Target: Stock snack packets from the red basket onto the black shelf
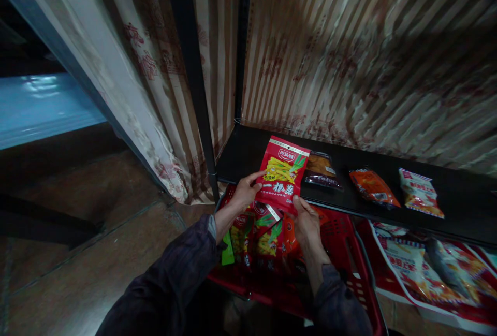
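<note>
A red snack bag with yellow sticks and green onion printed on it is held up between my two hands, over the front edge of the black shelf. My left hand pinches its left edge, and my right hand grips its lower right corner. Beneath my hands stands a red basket with similar red bags, some orange packaging and a bright green piece at its left side.
Right of the held bag, the shelf carries a brown package, an orange package and a white-and-red package. A box of snack bags sits low at the right. A black post and curtains rise behind.
</note>
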The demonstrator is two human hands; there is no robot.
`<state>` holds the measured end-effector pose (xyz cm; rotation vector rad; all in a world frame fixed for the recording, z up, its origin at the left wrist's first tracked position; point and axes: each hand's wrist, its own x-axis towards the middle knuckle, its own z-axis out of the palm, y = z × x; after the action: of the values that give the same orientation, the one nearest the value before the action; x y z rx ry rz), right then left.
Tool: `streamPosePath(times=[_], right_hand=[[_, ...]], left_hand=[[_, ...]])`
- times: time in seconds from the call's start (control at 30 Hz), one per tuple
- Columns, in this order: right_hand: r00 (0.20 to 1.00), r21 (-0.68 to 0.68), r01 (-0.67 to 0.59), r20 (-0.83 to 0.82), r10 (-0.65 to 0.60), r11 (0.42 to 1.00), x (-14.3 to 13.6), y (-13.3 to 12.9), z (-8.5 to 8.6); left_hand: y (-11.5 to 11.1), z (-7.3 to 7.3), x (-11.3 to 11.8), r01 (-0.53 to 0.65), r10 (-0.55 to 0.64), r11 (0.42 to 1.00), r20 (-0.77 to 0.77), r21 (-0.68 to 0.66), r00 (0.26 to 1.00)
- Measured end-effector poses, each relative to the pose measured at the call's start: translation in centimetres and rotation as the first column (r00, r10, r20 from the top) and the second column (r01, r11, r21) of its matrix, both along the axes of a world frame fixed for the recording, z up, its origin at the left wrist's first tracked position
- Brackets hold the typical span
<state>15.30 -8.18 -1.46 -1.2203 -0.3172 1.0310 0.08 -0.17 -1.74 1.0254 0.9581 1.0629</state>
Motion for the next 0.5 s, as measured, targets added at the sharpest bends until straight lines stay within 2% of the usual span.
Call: streamPosePath(times=[0.1, 0.23, 0.5], right_hand=[[0.997, 0.005, -0.031, 0.078, 0.031, 0.999, 0.0, 0.0, 0.5], [0.971, -0.080, -0.117, 0.198, 0.131, 0.990, 0.2, 0.3, 1.2], [0.897, -0.129, -0.314, 0.285, 0.339, 0.941, -0.2, 2.5, 2.0]], left_hand=[[0.0, -0.3, -0.1, -0.026, 0.026, 1.000, -0.026, 0.006, 0.999], [0.1, -0.3, -0.1, -0.139, 0.139, 0.990, -0.059, 0.000, 0.989], [0.8, 1.1, -1.1, -0.285, 0.284, 0.958, -0.039, -0.013, 0.958]])
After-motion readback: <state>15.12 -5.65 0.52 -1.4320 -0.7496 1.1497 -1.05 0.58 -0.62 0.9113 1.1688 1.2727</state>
